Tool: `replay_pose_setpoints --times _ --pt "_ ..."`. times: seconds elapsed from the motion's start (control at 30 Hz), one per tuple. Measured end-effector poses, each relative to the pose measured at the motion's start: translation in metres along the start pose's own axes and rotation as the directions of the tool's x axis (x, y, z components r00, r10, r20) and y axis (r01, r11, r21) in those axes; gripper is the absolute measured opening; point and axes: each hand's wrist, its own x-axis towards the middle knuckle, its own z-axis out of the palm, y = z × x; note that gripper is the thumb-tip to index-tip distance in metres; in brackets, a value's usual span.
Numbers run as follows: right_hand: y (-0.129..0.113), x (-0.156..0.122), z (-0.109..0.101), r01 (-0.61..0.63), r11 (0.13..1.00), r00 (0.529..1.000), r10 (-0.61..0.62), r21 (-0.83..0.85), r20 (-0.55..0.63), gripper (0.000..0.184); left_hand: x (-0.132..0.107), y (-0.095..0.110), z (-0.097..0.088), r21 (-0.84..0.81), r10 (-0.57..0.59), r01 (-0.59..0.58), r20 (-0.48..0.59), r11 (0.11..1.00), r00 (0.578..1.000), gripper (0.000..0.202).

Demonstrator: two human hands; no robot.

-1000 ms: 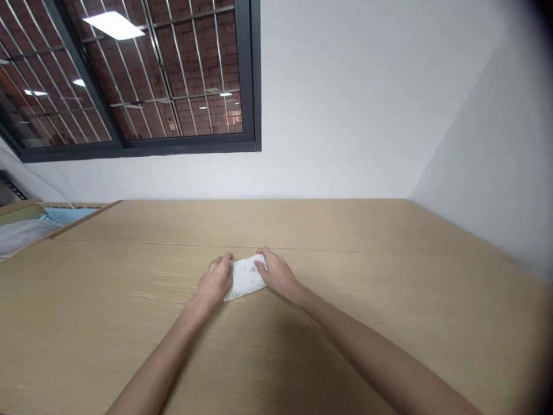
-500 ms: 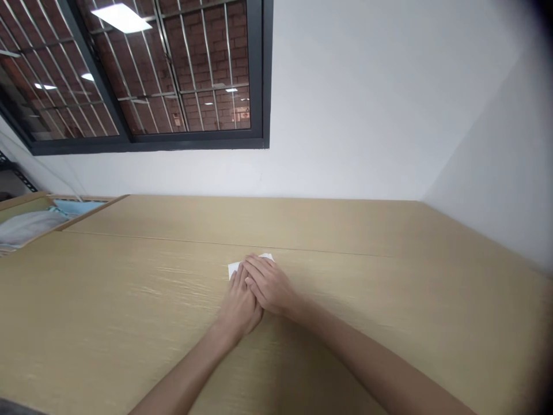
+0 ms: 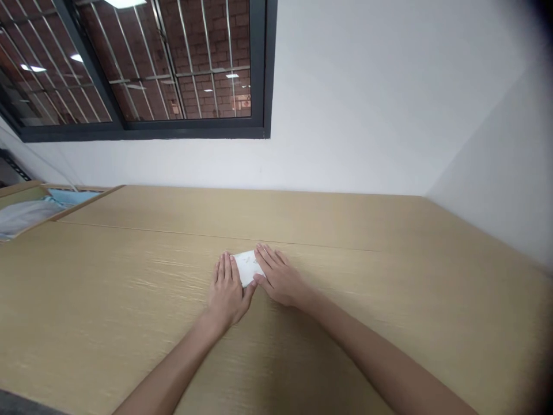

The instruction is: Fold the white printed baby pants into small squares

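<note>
On a wood-grained surface [image 3: 129, 334], just short of its seam [image 3: 129, 229]: one white, lightly printed item [image 3: 247, 267]. Left hand [image 3: 227, 293] flat over its left end, fingers close together, thumb apart; right hand [image 3: 279, 278] over its right end, fingers slightly spread.

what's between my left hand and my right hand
In the head view, a white item with small printed marks lies there on the tan surface, the left hand touching one side and the right hand the other.
</note>
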Motion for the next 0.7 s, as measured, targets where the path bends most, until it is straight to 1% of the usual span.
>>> replay_pose_setpoints --times 0.1,0.17,0.23,0.27,0.4,0.47,0.53,0.63,0.67,0.7 --pt "0.0 0.0 -0.002 0.095 0.995 0.994 -0.096 -0.027 -0.05 0.062 0.004 -0.004 -0.013 -0.022 0.148 -0.151 -0.092 0.988 0.985 0.073" --pt "0.0 0.0 -0.006 0.127 0.992 0.991 -0.127 -0.012 -0.051 0.061 0.008 -0.007 -0.023 -0.075 0.203 -0.212 -0.113 0.974 0.973 0.059" --pt "0.002 0.0 -0.011 0.133 0.991 0.991 -0.132 0.026 -0.029 0.061 0.011 -0.011 -0.03 -0.139 0.204 -0.217 -0.103 0.966 0.973 0.05" --pt "0.003 0.0 -0.015 0.134 0.99 0.991 -0.134 0.05 -0.015 0.062 0.012 -0.013 -0.032 -0.168 0.198 -0.211 -0.089 0.963 0.976 0.048" --pt "0.013 0.0 -0.02 0.123 0.98 0.99 -0.132 0.159 0.045 0.062 0.014 -0.021 -0.033 -0.279 0.173 -0.172 -0.021 0.945 0.985 0.053" --pt "0.018 0.0 -0.017 0.091 0.972 0.994 -0.102 0.218 0.038 0.064 0.015 -0.025 -0.03 -0.306 0.163 -0.159 -0.012 0.939 0.987 0.051" --pt "0.022 0.002 -0.012 0.058 0.963 0.998 -0.06 0.265 0.0 0.064 0.017 -0.028 -0.027 -0.319 0.16 -0.16 -0.026 0.934 0.987 0.046" --pt "0.024 0.006 -0.009 0.007 0.94 0.998 0.014 0.341 -0.06 0.052 0.021 -0.032 -0.028 -0.344 0.14 -0.157 -0.073 0.926 0.987 0.034" --pt "0.024 0.007 -0.011 -0.028 0.913 0.996 0.061 0.407 -0.069 0.047 0.022 -0.033 -0.031 -0.35 0.13 -0.153 -0.09 0.924 0.987 0.03" --pt "0.024 0.009 -0.014 -0.073 0.86 0.991 0.121 0.506 -0.064 0.042 0.023 -0.033 -0.035 -0.35 0.122 -0.152 -0.105 0.924 0.987 0.027"
